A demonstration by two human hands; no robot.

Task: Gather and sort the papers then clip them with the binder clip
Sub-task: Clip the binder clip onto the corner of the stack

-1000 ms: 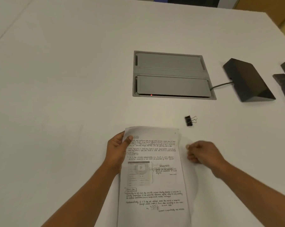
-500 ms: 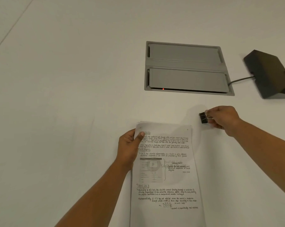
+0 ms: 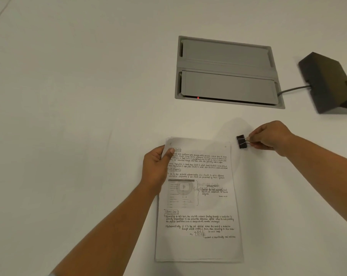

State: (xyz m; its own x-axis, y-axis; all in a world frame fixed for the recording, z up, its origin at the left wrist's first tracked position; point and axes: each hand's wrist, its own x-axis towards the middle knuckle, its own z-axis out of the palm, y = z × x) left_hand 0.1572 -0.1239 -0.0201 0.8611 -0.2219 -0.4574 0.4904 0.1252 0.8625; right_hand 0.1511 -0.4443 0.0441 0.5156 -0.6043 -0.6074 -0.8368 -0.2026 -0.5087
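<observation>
**Clip in hand, papers pinned at the corner**

The left hand point(image 3: 155, 168) is gripping the papers point(image 3: 200, 206) at their top-left corner, thumb pressing down on the top sheet, fingers curling under the edge. The stack is lying flat on the white counter point(image 3: 69, 116). The handwriting is reading in part: boxed headings "Circuit Diagram" and "Ohm's Law", then "According to this law, the electric current flowing through a conductor"; a printed table is sitting mid-page. The right hand point(image 3: 270, 136) is pinching the wire handles of the black binder clip point(image 3: 241, 141), its grip closed tight on them, the clip hovering just beside the top-right corner of the papers. Beyond, a grey recessed cable hatch point(image 3: 227, 71) is showing a small red light, and a cord is running from it to a dark wedge-shaped device point(image 3: 327, 82).
</observation>
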